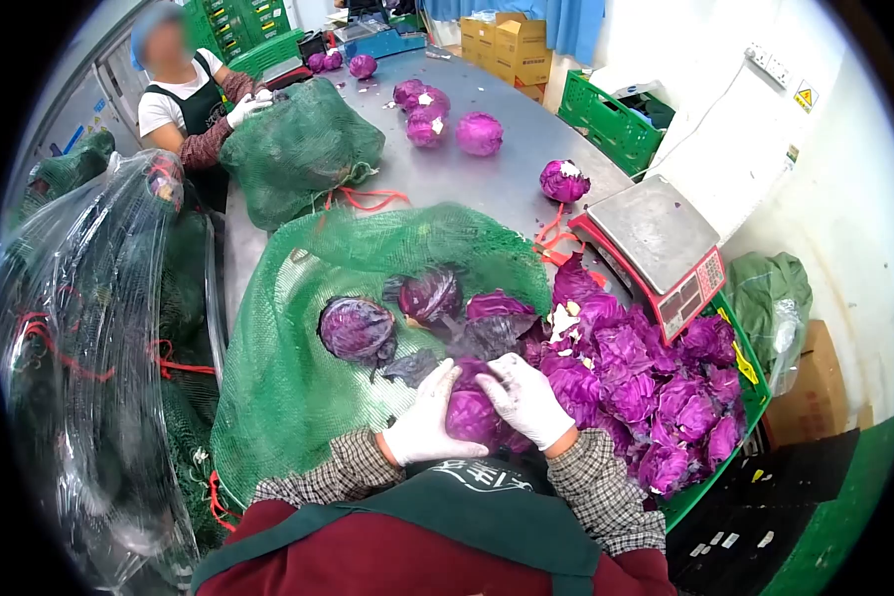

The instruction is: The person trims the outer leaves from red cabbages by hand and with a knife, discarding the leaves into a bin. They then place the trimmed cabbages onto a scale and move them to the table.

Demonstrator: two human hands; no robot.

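Observation:
A purple cabbage (pixel 473 415) is held between my two white-gloved hands, close to my apron. My left hand (pixel 432 417) is wrapped round its left side, and my right hand (pixel 528 399) grips it from the upper right. Just beyond them, a green mesh sack (pixel 298 397) lies spread on the metal table. On the sack are a dark cabbage (pixel 357 330), another cabbage (pixel 430 296) behind it and a dark loose leaf (pixel 412 368). To the right of my right hand is a large heap of purple cabbage leaves (pixel 631 372).
A red-edged scale (pixel 656 238) stands right of the table (pixel 447 179). Trimmed cabbages (pixel 479 134) sit farther back. Across the table, a person (pixel 184 99) handles a full mesh sack (pixel 298 149). Plastic-wrapped sacks (pixel 89 348) stand at left; a green crate (pixel 616 119) is at the back right.

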